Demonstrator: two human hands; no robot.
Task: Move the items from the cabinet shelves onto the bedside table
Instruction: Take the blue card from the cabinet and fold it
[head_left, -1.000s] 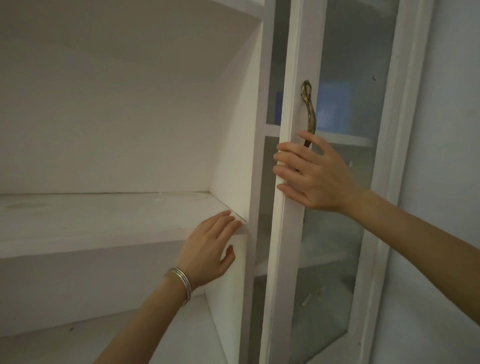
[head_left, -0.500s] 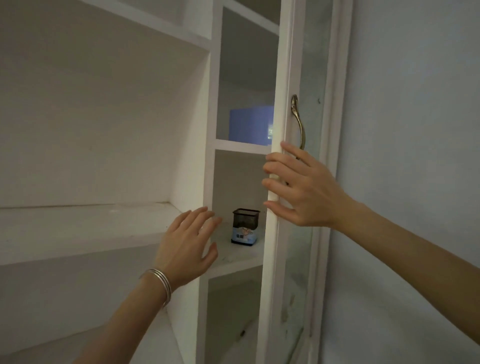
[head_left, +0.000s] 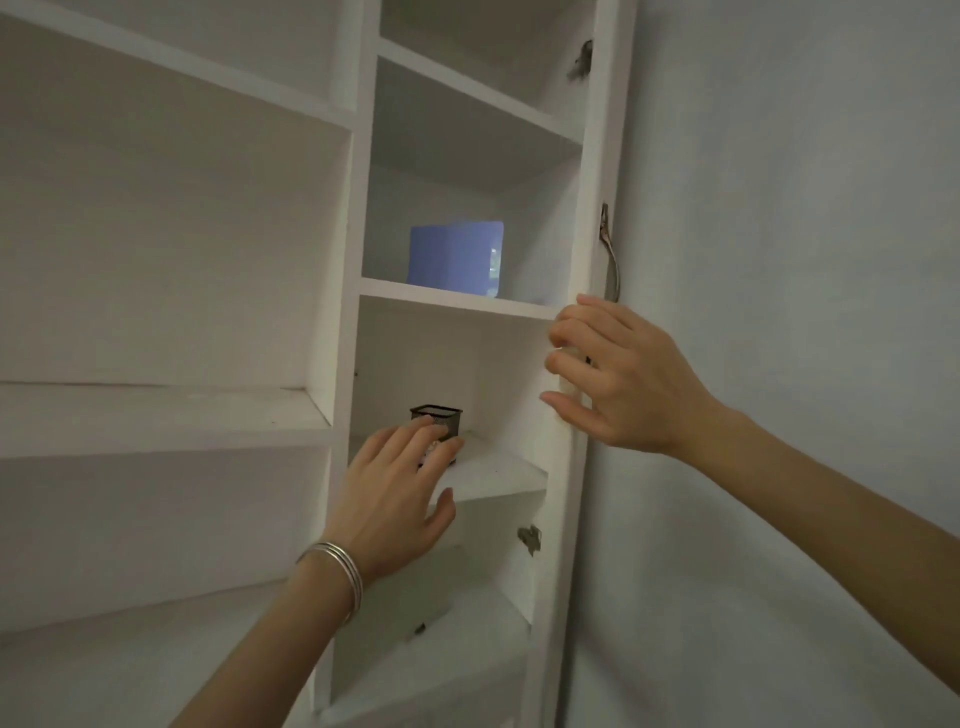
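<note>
A white cabinet has a narrow right column of shelves. On its middle shelf (head_left: 498, 470) stands a small black mesh holder (head_left: 440, 418), partly hidden behind my left hand (head_left: 397, 499). That hand reaches toward the holder with straight fingers and wears thin silver bangles on the wrist; whether it touches the holder I cannot tell. One shelf up sits a blue box (head_left: 456, 258). My right hand (head_left: 613, 376) has its fingers curled round the edge of the open cabinet door (head_left: 592, 208), just below the metal handle (head_left: 612, 260).
The wide left compartment (head_left: 156, 415) holds nothing I can see. A plain pale wall (head_left: 779, 208) fills the right side. Door hinges (head_left: 530, 538) show on the inner right edge of the narrow column.
The door has swung wide open under my right hand, exposing the narrow shelves. My left hand has left the wide shelf's edge and moved right to the mesh holder.
</note>
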